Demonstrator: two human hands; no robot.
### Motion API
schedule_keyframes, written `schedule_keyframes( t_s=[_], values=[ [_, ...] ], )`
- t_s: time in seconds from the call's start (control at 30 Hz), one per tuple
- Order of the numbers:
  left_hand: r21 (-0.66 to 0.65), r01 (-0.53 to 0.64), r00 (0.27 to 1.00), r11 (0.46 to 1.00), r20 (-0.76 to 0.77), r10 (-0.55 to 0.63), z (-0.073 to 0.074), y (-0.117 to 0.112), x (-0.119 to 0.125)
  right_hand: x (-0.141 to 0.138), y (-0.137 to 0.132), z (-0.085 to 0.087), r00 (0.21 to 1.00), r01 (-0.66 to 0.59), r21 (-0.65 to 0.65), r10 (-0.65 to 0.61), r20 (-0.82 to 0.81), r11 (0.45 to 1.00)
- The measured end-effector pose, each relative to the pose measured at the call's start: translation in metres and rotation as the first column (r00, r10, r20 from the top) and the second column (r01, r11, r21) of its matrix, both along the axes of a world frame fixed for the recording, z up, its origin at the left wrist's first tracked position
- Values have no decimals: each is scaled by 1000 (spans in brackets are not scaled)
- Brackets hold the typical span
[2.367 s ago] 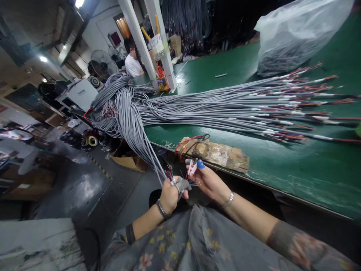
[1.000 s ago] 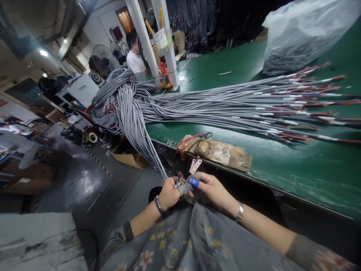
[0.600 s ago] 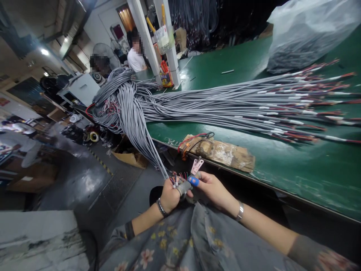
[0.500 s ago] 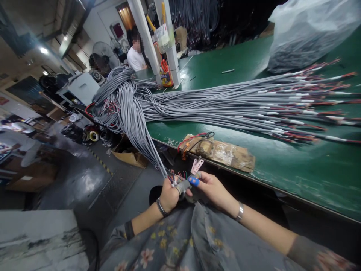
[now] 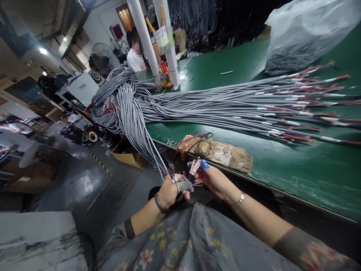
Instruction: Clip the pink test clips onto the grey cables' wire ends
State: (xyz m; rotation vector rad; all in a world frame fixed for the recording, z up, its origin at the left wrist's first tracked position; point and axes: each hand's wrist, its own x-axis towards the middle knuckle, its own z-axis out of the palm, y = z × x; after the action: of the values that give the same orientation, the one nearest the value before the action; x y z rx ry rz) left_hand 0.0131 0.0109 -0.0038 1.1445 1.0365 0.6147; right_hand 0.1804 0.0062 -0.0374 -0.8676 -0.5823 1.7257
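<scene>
My left hand (image 5: pixel 169 191) is closed round the ends of a bundle of grey cables (image 5: pixel 153 152), with a grey cover on its thumb. Thin coloured wires (image 5: pixel 184 175) stick out of the cable ends above the fist. Just to the right, my right hand (image 5: pixel 213 180) keeps a small pink tool (image 5: pixel 194 166) in its fingers. The tool has two flat arms with holes; its exact kind is unclear. One finger of this hand wears a blue cover. Some wires reach toward the right fingers, and I cannot tell whether they touch.
On the green table (image 5: pixel 282 180) lies a long spread of grey cables (image 5: pixel 211 103) with stripped ends. A worn wooden block (image 5: pixel 225 154) sits at the near edge. A plastic bag (image 5: pixel 304 41) stands at the back right. A person (image 5: pixel 135 58) is beyond the post (image 5: pixel 169 56).
My right hand has opened out and shifted slightly right, away from the left fist, the pink tool still in it. The left hand stays nearly in place on the cables.
</scene>
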Motion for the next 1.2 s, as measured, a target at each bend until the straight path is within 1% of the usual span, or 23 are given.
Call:
schedule_keyframes(
  t_s=[0.1, 0.27, 0.43, 0.57, 0.67, 0.73, 0.87, 0.97, 1.07, 1.2],
  values=[
    [-27, -8, 1000, 1000, 9, 8, -1, 3, 6, -6, 3, 3, 999, 44, 30, -44, 0, 999],
    [-37, -34, 999, 999, -2, 34, 1, 6, 10, -9, 3, 6, 995, 104, 20, -104, 7, 994],
    [-59, -19, 1000, 998, -1, 19, 3, 7, 13, -12, 2, 12, 991, 134, 17, -134, 5, 991],
    [-40, 16, 1000, 999, -3, -16, -2, 7, 11, -13, 2, 13, 988, 152, 10, -152, 9, 988],
    [-18, 46, 998, 999, -43, -47, -6, 7, 9, -12, 2, 10, 990, 139, 10, -139, 14, 990],
    [-4, 53, 996, 999, -66, -53, -6, 6, 8, -12, 2, 7, 992, 123, -5, -123, -10, 992],
    [23, 29, 996, 999, -87, -27, -1, 1, 5, -10, -1, 7, 995, 37, -60, -43, -93, 997],
    [79, 9, 996, 997, -92, -2, 2, -5, 1, -9, -3, 9, 992, -25, -70, 16, -129, 997],
    [111, -17, 995, 994, -92, 28, 1, -9, -1, -10, -3, 12, 996, 20, -41, -23, -81, 999],
    [93, -65, 996, 994, -57, 71, -1, -7, 1, -8, -5, 13, 992, 105, 24, -106, 72, 994]
  ],
)
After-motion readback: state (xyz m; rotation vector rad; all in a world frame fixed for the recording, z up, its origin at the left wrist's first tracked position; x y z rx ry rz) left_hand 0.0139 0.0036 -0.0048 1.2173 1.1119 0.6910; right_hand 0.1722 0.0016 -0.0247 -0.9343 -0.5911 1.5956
